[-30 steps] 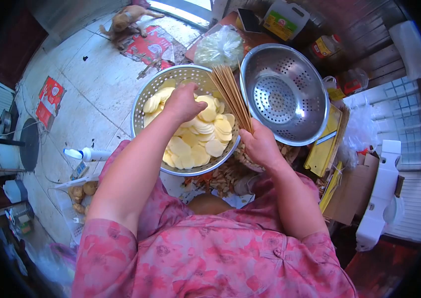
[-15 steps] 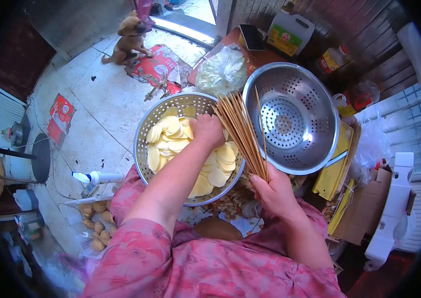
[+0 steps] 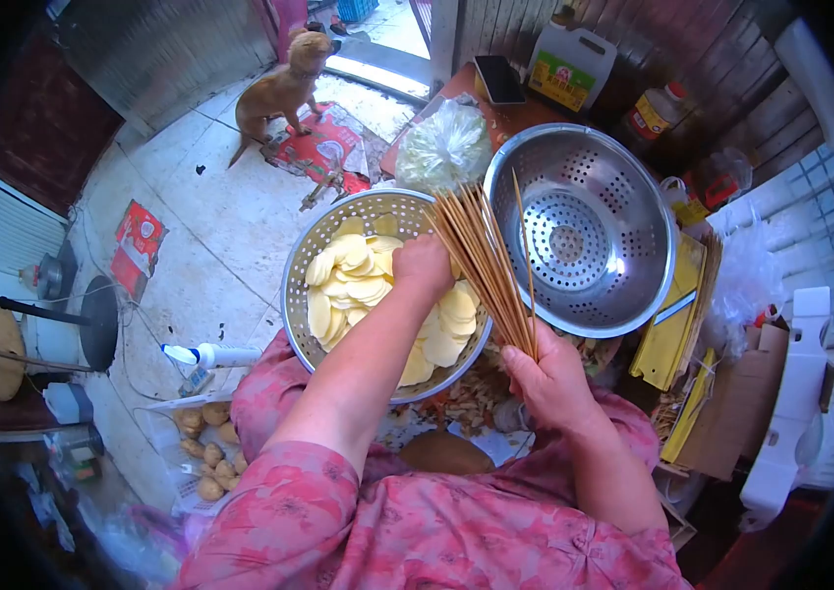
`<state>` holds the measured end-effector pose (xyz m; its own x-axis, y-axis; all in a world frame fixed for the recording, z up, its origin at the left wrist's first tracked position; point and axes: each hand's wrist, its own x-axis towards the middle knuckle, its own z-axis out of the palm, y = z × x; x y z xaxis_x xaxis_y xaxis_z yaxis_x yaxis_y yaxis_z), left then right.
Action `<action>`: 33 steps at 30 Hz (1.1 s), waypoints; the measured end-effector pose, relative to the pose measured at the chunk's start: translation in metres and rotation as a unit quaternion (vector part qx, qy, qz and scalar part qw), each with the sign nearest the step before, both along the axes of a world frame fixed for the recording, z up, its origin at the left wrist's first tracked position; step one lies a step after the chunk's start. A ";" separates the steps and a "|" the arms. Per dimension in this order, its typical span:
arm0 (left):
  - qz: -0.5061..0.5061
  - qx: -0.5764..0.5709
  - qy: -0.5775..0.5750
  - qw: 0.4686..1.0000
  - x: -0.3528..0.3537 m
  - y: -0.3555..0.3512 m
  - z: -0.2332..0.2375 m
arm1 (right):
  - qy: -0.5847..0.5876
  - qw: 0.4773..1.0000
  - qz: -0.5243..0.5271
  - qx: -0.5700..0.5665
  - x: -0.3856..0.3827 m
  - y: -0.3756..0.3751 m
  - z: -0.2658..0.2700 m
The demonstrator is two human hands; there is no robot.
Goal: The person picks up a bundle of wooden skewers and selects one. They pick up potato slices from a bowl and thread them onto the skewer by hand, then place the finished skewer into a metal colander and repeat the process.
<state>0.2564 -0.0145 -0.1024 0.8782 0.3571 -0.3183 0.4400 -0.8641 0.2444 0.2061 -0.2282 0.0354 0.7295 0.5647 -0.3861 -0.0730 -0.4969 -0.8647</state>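
My right hand (image 3: 550,380) is closed around the lower ends of a bundle of thin wooden skewers (image 3: 484,264), which fan up and to the left. One skewer stands apart, leaning towards the right-hand colander. My left hand (image 3: 424,264) is curled closed over the potato slices (image 3: 353,275), close to the bundle's left side; whatever its fingers pinch is hidden. Those pale, thin slices lie piled in a perforated metal colander (image 3: 297,285) in front of my lap. To its right sits a larger steel colander (image 3: 623,206) with nothing visible inside.
Beyond the colanders are a clear bag of pale green pieces (image 3: 444,143), a phone (image 3: 500,79) and a white jug (image 3: 571,67). A dog (image 3: 284,90) is on the floor near the doorway. Whole potatoes (image 3: 210,452) lie at lower left, cardboard (image 3: 736,403) at right.
The dog has risen and shifted slightly. The whole view has moved a little. My left hand stays at the slices, and my right hand keeps the skewers.
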 end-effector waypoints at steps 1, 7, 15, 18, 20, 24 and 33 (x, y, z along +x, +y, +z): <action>0.006 -0.014 0.007 1.000 -0.004 0.000 0.006 | -0.026 1.000 0.006 0.013 0.000 -0.001 -0.005; 0.141 -0.137 -0.104 0.975 -0.058 0.009 0.044 | -0.091 0.995 0.022 0.038 -0.006 0.001 -0.010; 0.205 -0.138 -0.153 0.957 -0.124 0.008 0.020 | -0.132 0.988 0.076 -0.035 -0.013 0.013 -0.038; 0.127 -0.101 -0.237 0.958 -0.138 0.002 0.003 | -0.177 0.977 0.085 -0.090 -0.012 0.015 -0.064; 0.088 -0.085 -0.218 0.968 -0.144 0.001 0.009 | -0.179 0.971 0.091 -0.128 -0.013 0.015 -0.071; 0.037 -0.038 -0.225 0.973 -0.147 0.010 0.040 | -0.164 0.963 0.095 -0.191 -0.006 0.022 -0.082; 0.008 -0.111 -0.179 0.978 -0.160 0.049 0.099 | -0.177 0.921 0.152 -0.311 -0.019 0.034 -0.072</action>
